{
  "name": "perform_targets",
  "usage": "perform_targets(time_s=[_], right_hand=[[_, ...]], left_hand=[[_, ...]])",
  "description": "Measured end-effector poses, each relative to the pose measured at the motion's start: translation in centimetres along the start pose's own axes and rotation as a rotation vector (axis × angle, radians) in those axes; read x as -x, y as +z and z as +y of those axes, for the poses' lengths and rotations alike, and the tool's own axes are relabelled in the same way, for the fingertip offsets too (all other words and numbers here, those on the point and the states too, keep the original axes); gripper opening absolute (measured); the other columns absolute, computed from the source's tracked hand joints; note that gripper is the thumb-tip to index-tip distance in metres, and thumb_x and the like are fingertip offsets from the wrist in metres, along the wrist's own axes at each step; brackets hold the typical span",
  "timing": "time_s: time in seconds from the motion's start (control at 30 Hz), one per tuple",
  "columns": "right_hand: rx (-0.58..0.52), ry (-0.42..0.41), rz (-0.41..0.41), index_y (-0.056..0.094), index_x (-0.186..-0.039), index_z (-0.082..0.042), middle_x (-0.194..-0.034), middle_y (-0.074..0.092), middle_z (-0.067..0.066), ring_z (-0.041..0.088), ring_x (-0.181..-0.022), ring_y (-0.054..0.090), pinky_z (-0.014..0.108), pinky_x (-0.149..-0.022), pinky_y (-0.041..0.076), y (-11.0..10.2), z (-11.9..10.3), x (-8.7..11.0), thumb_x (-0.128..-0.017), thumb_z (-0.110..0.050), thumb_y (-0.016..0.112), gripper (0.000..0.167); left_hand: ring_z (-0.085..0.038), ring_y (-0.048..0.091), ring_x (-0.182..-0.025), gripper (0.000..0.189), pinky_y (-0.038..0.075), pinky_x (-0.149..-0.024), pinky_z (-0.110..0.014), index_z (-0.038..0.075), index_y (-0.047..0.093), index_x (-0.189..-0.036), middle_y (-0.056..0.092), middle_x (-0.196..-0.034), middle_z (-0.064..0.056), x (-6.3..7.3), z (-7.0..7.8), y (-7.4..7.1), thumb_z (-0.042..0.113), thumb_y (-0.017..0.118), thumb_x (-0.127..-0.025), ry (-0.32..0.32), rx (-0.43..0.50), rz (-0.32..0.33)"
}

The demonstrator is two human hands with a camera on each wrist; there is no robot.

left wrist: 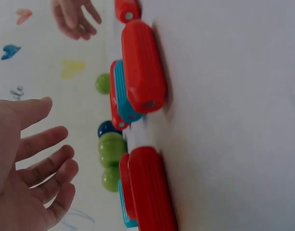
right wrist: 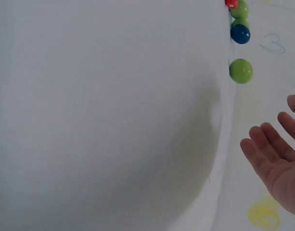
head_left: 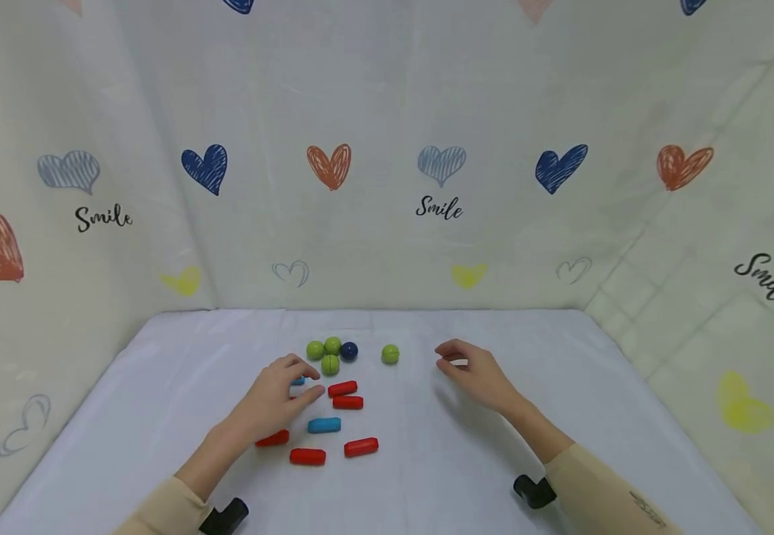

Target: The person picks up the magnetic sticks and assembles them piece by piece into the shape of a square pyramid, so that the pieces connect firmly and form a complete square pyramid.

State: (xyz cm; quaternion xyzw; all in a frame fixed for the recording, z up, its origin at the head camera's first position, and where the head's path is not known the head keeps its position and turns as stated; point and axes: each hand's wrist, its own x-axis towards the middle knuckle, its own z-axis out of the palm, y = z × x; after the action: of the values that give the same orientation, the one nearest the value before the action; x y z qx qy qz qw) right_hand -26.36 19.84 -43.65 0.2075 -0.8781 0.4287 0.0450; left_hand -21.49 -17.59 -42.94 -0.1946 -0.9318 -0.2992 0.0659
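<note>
1. Pale wall cloth (head_left: 387, 89), printed with hearts and "Smile", hangs behind a white-covered tabletop (head_left: 467, 475).
2. Left hand (head_left: 269, 394) hovers over the tabletop, fingers loosely bent, thumb and forefinger apart, holding nothing.
3. Partly hidden by it are a blue block (head_left: 298, 381) and a red block (head_left: 273, 438).
4. Just right of its fingertips lie two red blocks (head_left: 348, 403); nearer the person come another blue block (head_left: 323, 425), then two further red blocks (head_left: 308, 457).
5. Beyond, three green balls (head_left: 329, 364) cluster with a dark blue ball (head_left: 349, 351).
6. One lone green ball (head_left: 389, 354) sits between that cluster and the right hand (head_left: 476, 375), whose gently curved fingers hover, holding nothing.
</note>
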Motion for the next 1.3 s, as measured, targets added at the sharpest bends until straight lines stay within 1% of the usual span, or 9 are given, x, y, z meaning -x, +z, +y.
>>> perform_targets(time_s=[0.17,0.3,0.43,0.57,0.7,0.83,1.0,1.23,1.3], right_hand=[[-0.007,0.05,-0.039,0.066,-0.122,0.001,-0.119,0.069,0.016,0.026,-0.11,0.066,0.046,-0.096,0.054,0.8,-0.3,-0.9,-0.1,-0.012,0.067,0.026],[-0.033,0.059,-0.071,0.066,-0.123,0.001,-0.12,0.069,0.015,0.026,-0.111,0.066,0.048,-0.099,0.051,1.6,-0.3,-1.8,-0.1,-0.013,0.067,0.027],[-0.058,0.07,-0.08,0.066,-0.124,0.001,-0.12,0.069,0.014,0.026,-0.112,0.065,0.048,-0.099,0.05,2.6,-0.3,-2.6,-0.1,-0.013,0.068,0.028],[-0.07,0.09,-0.086,0.066,-0.123,0.0,-0.12,0.069,0.014,0.027,-0.111,0.065,0.049,-0.099,0.05,3.6,-0.5,-3.5,-0.099,-0.013,0.069,0.028],[-0.07,0.125,-0.072,0.067,-0.122,-0.002,-0.118,0.069,0.011,0.027,-0.111,0.065,0.047,-0.096,0.051,4.5,-0.6,-4.4,-0.097,-0.013,0.07,0.027],[-0.07,0.176,-0.055,0.067,-0.121,-0.003,-0.117,0.069,0.008,0.027,-0.111,0.065,0.045,-0.093,0.053,5.2,-0.6,-5.3,-0.097,-0.013,0.071,0.027],[-0.068,0.202,-0.052,0.065,-0.127,-0.003,-0.12,0.068,0.009,0.027,-0.113,0.064,0.041,-0.09,0.055,6.0,-0.5,-6.3,-0.098,-0.016,0.069,0.032],[-0.036,0.219,-0.063,0.065,-0.132,-0.002,-0.119,0.068,0.007,0.026,-0.11,0.064,0.037,-0.082,0.056,6.8,-0.4,-6.9,-0.099,-0.022,0.069,0.039],[-0.01,0.212,-0.067,0.066,-0.132,-0.003,-0.118,0.069,0.007,0.025,-0.109,0.064,0.037,-0.081,0.056,7.0,-0.3,-7.0,-0.099,-0.022,0.07,0.039]], left_hand=[[-0.02,0.06,-0.095,0.02,0.055,-0.077,-0.029,0.013,0.073,-0.107,0.065,-0.1,0.003,0.5,1.6,1.0,0.026,0.079,-0.093,0.038,0.076,-0.111],[-0.016,0.058,-0.094,0.024,0.054,-0.078,-0.028,0.013,0.073,-0.11,0.066,-0.1,0.007,0.7,2.2,2.0,0.03,0.078,-0.094,0.074,0.105,-0.209],[-0.013,0.06,-0.091,0.027,0.053,-0.077,-0.026,0.014,0.074,-0.111,0.067,-0.098,0.009,0.5,2.7,3.0,0.033,0.079,-0.092,0.111,0.102,-0.282],[-0.008,0.06,-0.083,0.023,0.053,-0.072,-0.023,0.016,0.075,-0.106,0.065,-0.09,0.015,0.1,3.5,3.8,0.031,0.081,-0.09,0.114,0.088,-0.339],[-0.005,0.058,-0.082,0.022,0.053,-0.074,-0.023,0.019,0.076,-0.104,0.065,-0.088,0.016,-0.3,4.0,4.4,0.033,0.082,-0.088,0.119,0.038,-0.391],[-0.003,0.055,-0.081,0.024,0.051,-0.074,-0.022,0.021,0.075,-0.104,0.062,-0.086,0.016,-0.5,4.3,4.8,0.034,0.084,-0.086,0.128,-0.008,-0.429],[-0.003,0.054,-0.076,0.023,0.05,-0.069,-0.021,0.022,0.074,-0.102,0.059,-0.08,0.016,-0.6,4.4,4.8,0.032,0.086,-0.085,0.122,-0.017,-0.444],[-0.002,0.053,-0.074,0.024,0.044,-0.077,-0.031,0.023,0.074,-0.101,0.058,-0.077,0.017,-0.6,4.7,4.9,0.033,0.087,-0.084,0.122,-0.053,-0.471],[-0.002,0.053,-0.075,0.024,0.044,-0.077,-0.03,0.022,0.075,-0.101,0.058,-0.078,0.017,-0.6,4.8,4.9,0.032,0.088,-0.083,0.122,-0.062,-0.479]])
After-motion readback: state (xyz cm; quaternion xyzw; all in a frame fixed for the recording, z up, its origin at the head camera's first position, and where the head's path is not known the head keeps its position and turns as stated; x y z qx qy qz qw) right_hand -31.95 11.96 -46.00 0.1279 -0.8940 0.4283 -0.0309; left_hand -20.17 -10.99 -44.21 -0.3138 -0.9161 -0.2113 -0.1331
